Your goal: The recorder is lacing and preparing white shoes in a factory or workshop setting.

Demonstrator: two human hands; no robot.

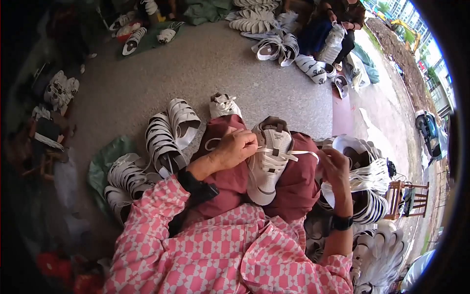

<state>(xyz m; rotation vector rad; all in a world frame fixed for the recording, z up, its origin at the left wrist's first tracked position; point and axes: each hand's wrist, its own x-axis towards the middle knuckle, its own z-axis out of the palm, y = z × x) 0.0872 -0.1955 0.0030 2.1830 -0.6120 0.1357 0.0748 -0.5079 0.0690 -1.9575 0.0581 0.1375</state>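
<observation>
"Where is the white shoe [266, 180] sitting?"

"It's resting between the person's legs, in dark red trousers [299, 182], and its toe is pointing back toward the body."

"What's the left hand [237, 148] doing?"

"It's pinching one end of the white lace [303, 152] between thumb and fingers, just beside the shoe."

"And the right hand [336, 168]?"

"It's hovering over the other leg, fingers curling, and the other end of the lace is running up to it. I can't tell how firmly it's gripping."

"What's lying around them?"

"Stacked shoe parts [163, 141] are leaning together on the left, and more white pieces [370, 177] are crowding the right, near a wooden chair [419, 200]. Farther off, a co-worker [351, 13] is handling a white stack [333, 43]."
</observation>
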